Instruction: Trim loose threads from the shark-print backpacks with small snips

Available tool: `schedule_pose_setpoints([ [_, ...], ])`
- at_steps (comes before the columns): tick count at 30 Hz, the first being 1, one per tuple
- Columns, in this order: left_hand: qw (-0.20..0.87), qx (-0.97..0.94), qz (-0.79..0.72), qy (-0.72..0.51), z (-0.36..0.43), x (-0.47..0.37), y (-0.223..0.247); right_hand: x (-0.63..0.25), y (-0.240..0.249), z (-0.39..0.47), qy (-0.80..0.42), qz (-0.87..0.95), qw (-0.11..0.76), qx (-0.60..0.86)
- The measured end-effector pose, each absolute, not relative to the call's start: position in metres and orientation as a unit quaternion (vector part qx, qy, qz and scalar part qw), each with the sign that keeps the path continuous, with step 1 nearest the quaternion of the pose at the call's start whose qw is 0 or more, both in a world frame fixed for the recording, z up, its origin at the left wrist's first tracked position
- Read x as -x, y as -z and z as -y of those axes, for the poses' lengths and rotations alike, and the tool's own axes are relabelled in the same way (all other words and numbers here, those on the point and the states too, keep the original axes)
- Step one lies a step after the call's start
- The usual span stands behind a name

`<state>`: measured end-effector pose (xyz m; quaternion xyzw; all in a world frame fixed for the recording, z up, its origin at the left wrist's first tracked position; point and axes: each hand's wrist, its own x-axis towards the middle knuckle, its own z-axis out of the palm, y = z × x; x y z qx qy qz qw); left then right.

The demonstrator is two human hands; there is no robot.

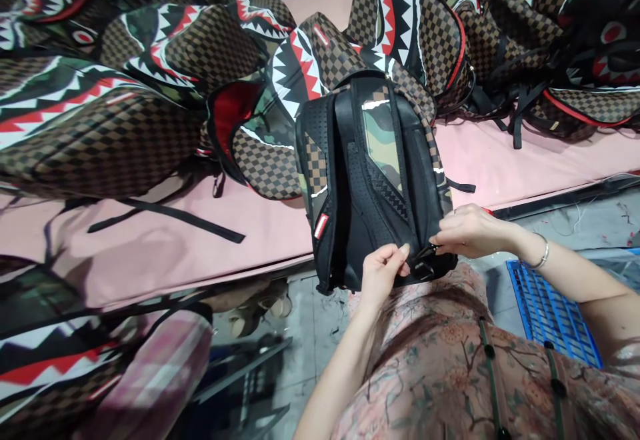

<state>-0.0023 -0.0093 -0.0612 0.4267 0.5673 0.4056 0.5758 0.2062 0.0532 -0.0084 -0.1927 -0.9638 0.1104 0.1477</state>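
A black backpack with brown check and camouflage panels stands in front of me, its padded back and shoulder straps facing me. At its lower right corner, my right hand pinches a thin black strap by the lower edge. My left hand is closed just left of there, thumb and forefinger pressed together by the lower end of the shoulder strap. What lies between those left fingertips is too small to make out. The backpack's front is turned away from view.
Several shark-mouth check backpacks crowd the long pink table, with loose straps trailing over it. A blue plastic crate is on the floor at right. Another person's plaid sleeve or garment shows at lower left beside another bag.
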Motion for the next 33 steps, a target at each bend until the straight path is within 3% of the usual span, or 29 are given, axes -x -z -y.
schedule_pose_setpoints([
  [19, 0.620, -0.387, -0.559, -0.391, 0.008, -0.005, 0.056, -0.217, 0.022, -0.065, -0.228, 0.940, 0.192, 0.167],
  [33, 0.617, -0.412, -0.547, -0.387, 0.008, -0.006, 0.059, -0.223, 0.007, -0.062, -0.204, 0.955, 0.132, 0.168],
])
